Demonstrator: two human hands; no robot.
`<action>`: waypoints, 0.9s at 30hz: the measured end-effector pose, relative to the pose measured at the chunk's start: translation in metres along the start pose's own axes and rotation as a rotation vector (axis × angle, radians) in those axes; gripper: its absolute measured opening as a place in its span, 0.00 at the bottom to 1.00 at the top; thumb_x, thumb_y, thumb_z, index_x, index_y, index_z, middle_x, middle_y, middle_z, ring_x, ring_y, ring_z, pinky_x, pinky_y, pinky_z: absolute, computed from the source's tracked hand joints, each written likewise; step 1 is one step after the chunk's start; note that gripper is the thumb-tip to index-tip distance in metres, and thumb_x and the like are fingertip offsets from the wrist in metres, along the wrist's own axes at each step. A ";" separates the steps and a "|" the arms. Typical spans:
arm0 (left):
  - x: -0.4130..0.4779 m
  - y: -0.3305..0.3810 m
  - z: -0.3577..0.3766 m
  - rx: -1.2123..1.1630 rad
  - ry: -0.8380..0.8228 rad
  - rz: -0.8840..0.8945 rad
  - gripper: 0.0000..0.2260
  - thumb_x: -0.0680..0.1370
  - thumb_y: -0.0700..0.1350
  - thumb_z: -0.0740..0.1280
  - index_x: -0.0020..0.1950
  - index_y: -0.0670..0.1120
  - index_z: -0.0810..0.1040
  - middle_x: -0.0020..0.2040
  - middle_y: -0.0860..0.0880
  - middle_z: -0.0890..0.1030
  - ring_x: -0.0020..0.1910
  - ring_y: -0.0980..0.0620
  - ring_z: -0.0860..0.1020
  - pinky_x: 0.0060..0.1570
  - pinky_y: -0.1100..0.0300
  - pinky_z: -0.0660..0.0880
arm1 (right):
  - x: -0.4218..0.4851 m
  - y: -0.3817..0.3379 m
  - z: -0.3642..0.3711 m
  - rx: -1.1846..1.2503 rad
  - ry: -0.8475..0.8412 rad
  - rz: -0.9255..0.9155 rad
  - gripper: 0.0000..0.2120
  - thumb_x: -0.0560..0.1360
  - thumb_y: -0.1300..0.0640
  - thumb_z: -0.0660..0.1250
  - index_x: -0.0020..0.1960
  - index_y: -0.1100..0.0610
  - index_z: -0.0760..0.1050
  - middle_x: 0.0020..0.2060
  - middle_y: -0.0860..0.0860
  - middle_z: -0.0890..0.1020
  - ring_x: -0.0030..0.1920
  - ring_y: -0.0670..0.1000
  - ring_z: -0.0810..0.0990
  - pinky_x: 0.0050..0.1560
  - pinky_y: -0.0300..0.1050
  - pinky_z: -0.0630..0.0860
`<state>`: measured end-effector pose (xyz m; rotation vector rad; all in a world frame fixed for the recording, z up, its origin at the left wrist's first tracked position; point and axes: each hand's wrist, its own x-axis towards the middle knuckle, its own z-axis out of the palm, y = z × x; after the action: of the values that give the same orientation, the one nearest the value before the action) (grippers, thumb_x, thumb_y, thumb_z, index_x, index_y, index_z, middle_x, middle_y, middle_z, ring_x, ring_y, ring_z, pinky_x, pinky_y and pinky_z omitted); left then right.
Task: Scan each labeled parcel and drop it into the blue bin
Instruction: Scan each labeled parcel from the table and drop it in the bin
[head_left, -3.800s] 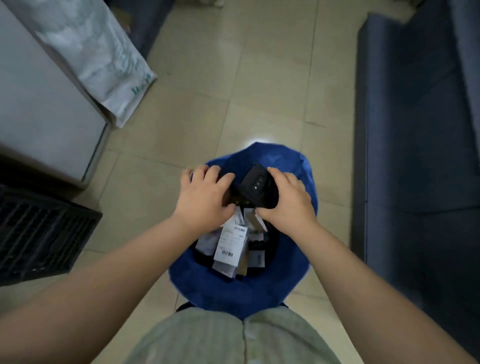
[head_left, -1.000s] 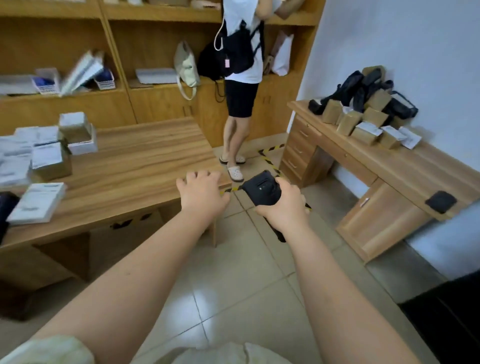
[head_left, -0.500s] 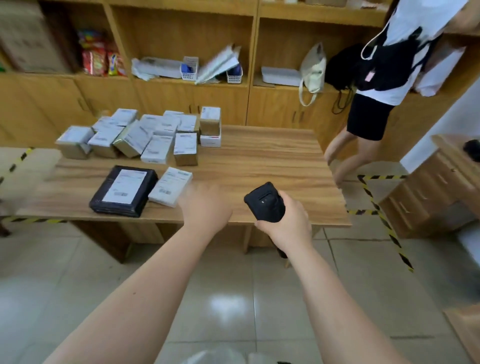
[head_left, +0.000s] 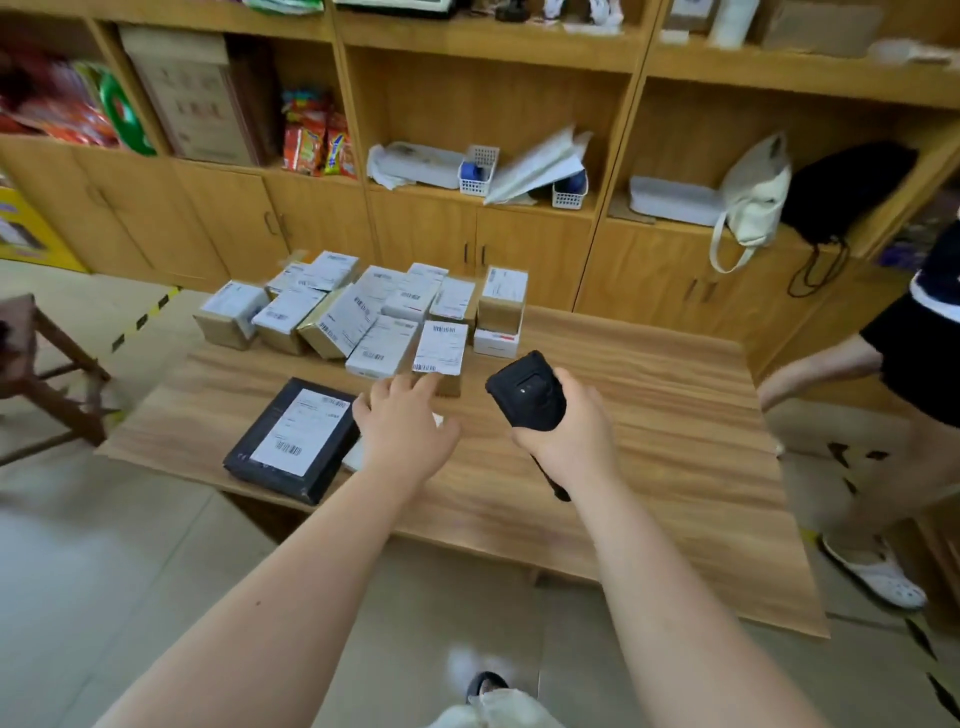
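My right hand (head_left: 571, 441) grips a black handheld scanner (head_left: 527, 392) above the wooden table (head_left: 649, 415). My left hand (head_left: 402, 426) reaches out over the table with straight fingers and holds nothing. Its fingertips are close to a small box with a white label (head_left: 440, 347). A white parcel (head_left: 356, 457) lies mostly hidden under that hand. A flat black parcel with a white label (head_left: 296, 441) lies at the table's front left. Several labeled cardboard boxes (head_left: 337, 306) are clustered at the table's far left. The blue bin is out of view.
A person (head_left: 883, 395) in black shorts and white sandals stands at the table's right end. Wooden shelves and cabinets (head_left: 519, 244) line the wall behind the table. A wooden stool (head_left: 41, 374) stands at the left. Yellow-black tape (head_left: 140, 322) marks the floor.
The view swung from the blue bin up to the table, and I have come closer. My left hand has stretched out toward the parcels. The scanner stays in my right hand.
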<state>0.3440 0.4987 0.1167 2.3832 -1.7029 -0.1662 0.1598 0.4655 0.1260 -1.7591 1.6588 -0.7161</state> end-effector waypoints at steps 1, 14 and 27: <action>0.010 -0.003 0.001 -0.005 -0.002 -0.023 0.27 0.77 0.60 0.63 0.75 0.56 0.64 0.71 0.48 0.71 0.71 0.42 0.65 0.71 0.41 0.61 | 0.015 -0.004 0.003 0.002 -0.009 -0.014 0.34 0.60 0.47 0.75 0.64 0.37 0.68 0.53 0.44 0.74 0.61 0.55 0.72 0.60 0.59 0.72; 0.168 -0.106 -0.011 0.021 0.030 -0.236 0.29 0.76 0.60 0.63 0.77 0.56 0.63 0.73 0.48 0.69 0.72 0.42 0.64 0.69 0.42 0.59 | 0.148 -0.085 0.116 -0.071 -0.173 -0.135 0.37 0.63 0.47 0.77 0.69 0.40 0.67 0.59 0.46 0.74 0.63 0.53 0.71 0.61 0.57 0.71; 0.321 -0.279 -0.027 0.092 -0.110 -0.047 0.30 0.77 0.61 0.63 0.77 0.56 0.60 0.74 0.47 0.67 0.73 0.41 0.62 0.70 0.41 0.60 | 0.228 -0.216 0.287 -0.089 -0.082 0.037 0.38 0.64 0.46 0.77 0.70 0.42 0.67 0.59 0.50 0.74 0.62 0.55 0.72 0.58 0.54 0.71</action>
<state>0.7112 0.2852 0.0870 2.5259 -1.7383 -0.2345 0.5325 0.2633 0.0895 -1.7895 1.6870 -0.5539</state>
